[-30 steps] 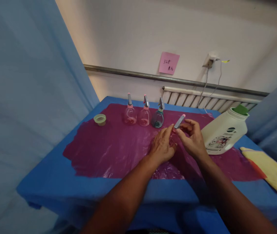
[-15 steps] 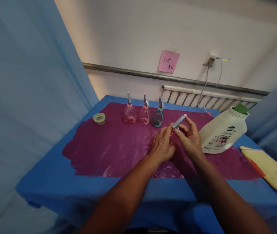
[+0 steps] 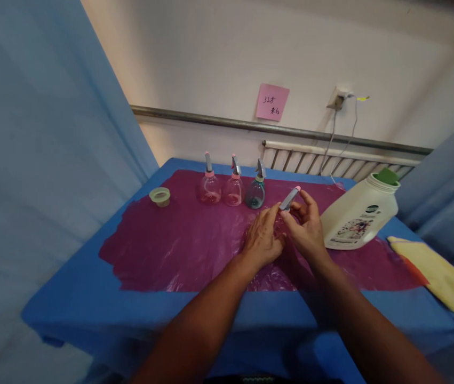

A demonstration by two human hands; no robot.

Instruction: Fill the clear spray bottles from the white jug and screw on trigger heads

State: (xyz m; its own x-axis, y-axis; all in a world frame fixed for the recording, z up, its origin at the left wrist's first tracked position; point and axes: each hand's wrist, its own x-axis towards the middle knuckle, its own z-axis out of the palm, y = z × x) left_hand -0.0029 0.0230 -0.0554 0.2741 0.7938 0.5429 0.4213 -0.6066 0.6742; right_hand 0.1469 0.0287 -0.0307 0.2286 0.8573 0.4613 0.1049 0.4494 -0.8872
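Between my hands is a spray bottle with a grey trigger head tipped in pink; its clear body is mostly hidden. My left hand wraps round the body, low over the purple sheet. On the neck and head of that bottle, my right hand has its thumb and fingers closed. Beyond them stand a pink spray bottle, a second pink spray bottle and a teal spray bottle, each with a little liquid at the bottom.
A large cream jug with a green cap stands tilted-looking right of my hands. Yellow cloth lies at the right edge. A small greenish cup is at left. The purple sheet covers the blue table, against a wall rail.
The whole view has shifted slightly, so things sit a little further left. Both hands keep their hold on the spray bottle, with the right fingers barely changed at its head.
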